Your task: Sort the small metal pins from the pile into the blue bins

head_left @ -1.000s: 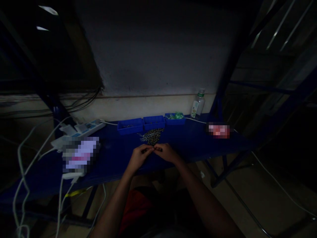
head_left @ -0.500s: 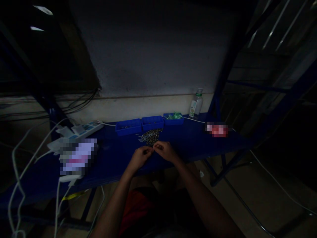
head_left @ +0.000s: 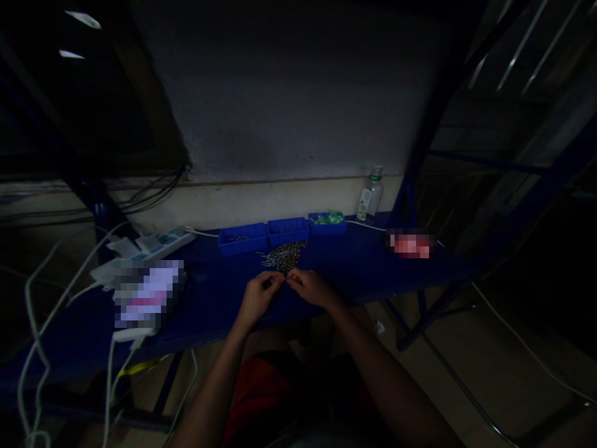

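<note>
My left hand [head_left: 262, 292] and my right hand [head_left: 308, 286] meet fingertip to fingertip just above the blue table [head_left: 209, 298]. Both are closed in a pinch; whatever lies between the fingers is too small and dark to make out. Right beyond them is a pile of small metal parts [head_left: 289, 254], with thin silvery pins sticking out on its left and round brassy pieces on its right. Behind the pile stand a left blue bin [head_left: 242, 242] with some thin pieces, a middle blue bin [head_left: 288, 235] with a few bits, and a right blue bin [head_left: 328, 228] holding green plastic.
A clear bottle [head_left: 370, 198] stands at the back right, near a blurred red item [head_left: 411, 244]. On the left lie a white power strip [head_left: 161, 246], a pixelated pale object [head_left: 149, 295] and loose white cables [head_left: 32, 323]. Blue frame posts rise at both ends.
Both hands have shifted slightly left, and their fingertips now meet a little higher, close to the pile's near edge. The pinch of each hand stays closed.
</note>
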The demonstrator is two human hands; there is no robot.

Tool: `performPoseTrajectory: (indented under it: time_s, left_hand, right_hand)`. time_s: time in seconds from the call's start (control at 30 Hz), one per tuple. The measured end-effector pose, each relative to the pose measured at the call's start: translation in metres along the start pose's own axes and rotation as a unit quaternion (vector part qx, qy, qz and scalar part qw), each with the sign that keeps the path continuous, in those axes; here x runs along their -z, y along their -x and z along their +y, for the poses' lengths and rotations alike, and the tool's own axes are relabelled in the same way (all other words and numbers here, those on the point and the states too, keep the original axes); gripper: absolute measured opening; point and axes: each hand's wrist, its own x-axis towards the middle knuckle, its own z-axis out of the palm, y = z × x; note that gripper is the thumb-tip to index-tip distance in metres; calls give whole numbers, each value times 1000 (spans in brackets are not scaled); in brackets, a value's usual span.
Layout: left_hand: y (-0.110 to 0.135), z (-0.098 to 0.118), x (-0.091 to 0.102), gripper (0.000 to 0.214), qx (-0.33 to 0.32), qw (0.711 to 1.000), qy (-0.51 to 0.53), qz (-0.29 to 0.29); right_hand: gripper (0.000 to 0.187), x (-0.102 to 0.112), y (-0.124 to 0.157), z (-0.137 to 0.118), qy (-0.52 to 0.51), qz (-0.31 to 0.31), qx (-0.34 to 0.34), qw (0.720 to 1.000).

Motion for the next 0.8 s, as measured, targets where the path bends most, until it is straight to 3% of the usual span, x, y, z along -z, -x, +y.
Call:
performPoseTrajectory:
  time_s: [0.1,0.23,0.43,0.57,0.67,0.8]
  left_hand:
    - [-2,-5,-1,27,16,1000,-15,1]
    - [-3,-6,-7,20,-8,996,-77,-54]
    - [-11,-11,2,20,-17,994,-104,-31]
    - [-47,-22,27,21,24,979,-199,28]
    - [-87,-28,46,26,78,946,-305,81]
    - [-118,-37,58,44,122,909,-387,92]
  right_hand:
    - [15,1,0,-1,-15,24,-7,1000]
    - [15,4,1,-3,-21,31,-5,999]
    - [17,2,-1,0,-10,59,-24,998]
    - [19,-2,-2,4,9,33,-28,999]
    - [19,-3,-1,5,21,19,-26,999]
    - [18,-1,-1,3,36,21,-29,999]
